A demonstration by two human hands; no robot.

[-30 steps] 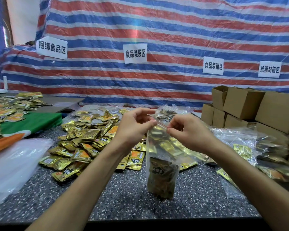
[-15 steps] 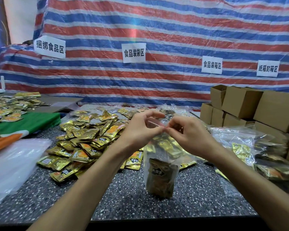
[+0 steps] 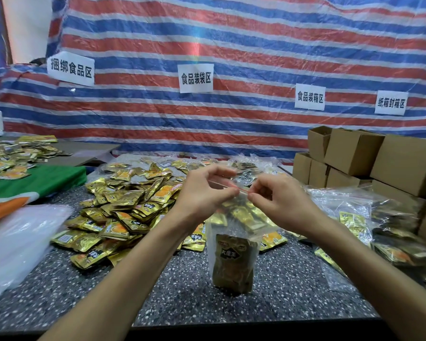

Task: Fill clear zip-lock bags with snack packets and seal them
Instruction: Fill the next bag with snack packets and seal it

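At the near side of the speckled table [image 3: 182, 301] a clear zip-lock bag [image 3: 233, 232] stands upright with dark-gold snack packets [image 3: 233, 264] inside, its bottom seemingly resting on the tabletop. Just above it, the left hand [image 3: 204, 193] and right hand [image 3: 280, 203] each pinch the red zip strip [image 3: 243, 191] between thumb and forefinger. A second ago those pinches sat apart at the bag's mouth; now the fingertips nearly meet at the middle. I'd judge the packing of this bag done and the seal being pressed shut, though I cannot tell whether it has caught along its whole length. Behind lies the loose pile of gold packets [image 3: 128, 207], to the right filled bags [image 3: 354, 217], then cardboard boxes [image 3: 354, 153] against the striped tarp [image 3: 231, 45].
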